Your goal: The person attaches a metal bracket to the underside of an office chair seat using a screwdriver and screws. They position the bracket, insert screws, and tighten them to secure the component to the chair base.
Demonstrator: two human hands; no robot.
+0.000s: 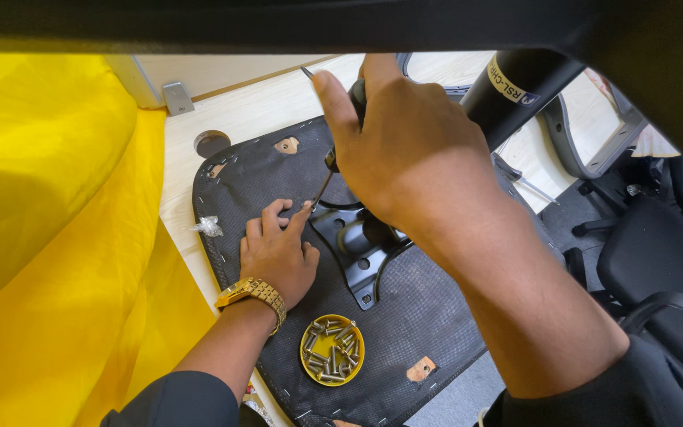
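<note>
2 hands at work on an upturned chair seat point(428, 316), which lies on a pale wooden tabletop point(254, 107), its rounded corner near the tabletop's far left where a dark round hole point(211, 143) is cut.

Right hand point(413, 150): fingers curled tight around the dark handle of a screwdriver point(332, 158), thumb up along it. Thin steel shaft slants down and left; tip meets the left arm of the black metal mounting plate point(357, 245), which sits at the middle of the seat underside.

Left hand point(278, 253): lies flat on the fabric just left of the plate, fingers loosely spread, index fingertip at the screwdriver tip. Whether it pinches a screw there, cannot tell. Gold-coloured metal watch point(253, 294) on the wrist.

Step, by my reading: a screw being driven at the plate's left arm. Next move would call for the tip kept seated, steady downward pressure, finger clear.

Materials:
- Seat underside: black non-woven fabric, matte, stapled along the edge; small cut-outs show brown wood beneath.
- Plate: pressed steel, black, glossy, several round holes.
- 1 shallow yellow round dish point(332, 349) on the seat's near side, holding many short silvery screws.
- Black gas-lift cylinder point(515, 87), smooth, slants over the far right.
- Yellow cloth point(57, 237), soft folds, covers the left edge.
- Crumpled clear plastic scrap point(209, 227) beside the seat's left edge.
</note>
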